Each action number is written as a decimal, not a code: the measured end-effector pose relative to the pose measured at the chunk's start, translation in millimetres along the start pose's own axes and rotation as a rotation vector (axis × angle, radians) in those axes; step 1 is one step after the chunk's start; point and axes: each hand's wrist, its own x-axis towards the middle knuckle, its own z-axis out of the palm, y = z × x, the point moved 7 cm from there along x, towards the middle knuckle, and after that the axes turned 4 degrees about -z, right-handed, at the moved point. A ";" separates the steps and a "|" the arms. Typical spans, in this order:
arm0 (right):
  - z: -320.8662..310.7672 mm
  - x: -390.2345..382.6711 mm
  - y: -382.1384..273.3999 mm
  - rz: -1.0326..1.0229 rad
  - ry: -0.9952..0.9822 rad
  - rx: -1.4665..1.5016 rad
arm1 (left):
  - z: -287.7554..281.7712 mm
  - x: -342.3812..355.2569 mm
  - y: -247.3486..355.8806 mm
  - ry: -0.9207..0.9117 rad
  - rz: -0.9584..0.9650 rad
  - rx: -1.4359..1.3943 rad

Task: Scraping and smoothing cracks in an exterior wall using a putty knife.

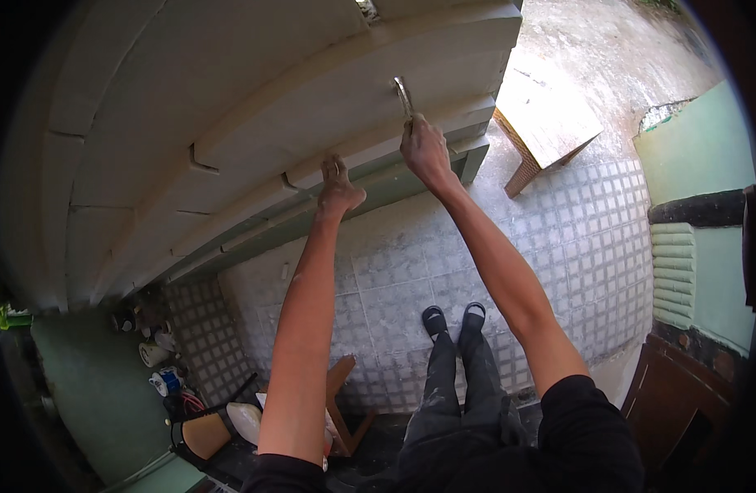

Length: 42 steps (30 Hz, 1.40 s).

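A large cream panelled surface (279,107) with long raised mouldings fills the upper left, in front of me. My right hand (428,152) is closed round a slim pale tool (404,96), whose whitish tip meets the panel near its right end. What kind of tool it is, I cannot make out. Further left, my left hand (340,187) rests on the panel's lower moulding (308,174). Its dusty fingers point upward, stretched against the surface, and no tool shows in them.
A pale-topped table (550,111) stands beyond the panel's right end. Tiled floor (550,238) lies under my feet. At lower left are a wooden stool (342,403), a chair (205,434) and several tubs, one a blue-and-white container (166,380). A brown cabinet (669,403) is at right.
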 end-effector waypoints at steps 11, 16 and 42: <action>-4.5 1.9 -6.8 -0.036 -0.003 0.014 | -0.7 0.6 2.5 -0.033 -0.022 0.047; -8.5 -0.1 -9.3 -0.089 0.018 0.039 | 0.4 3.7 -4.0 0.016 -0.014 0.104; 2.1 1.1 -6.9 -0.044 0.000 0.005 | 1.0 1.3 1.8 -0.025 -0.017 0.002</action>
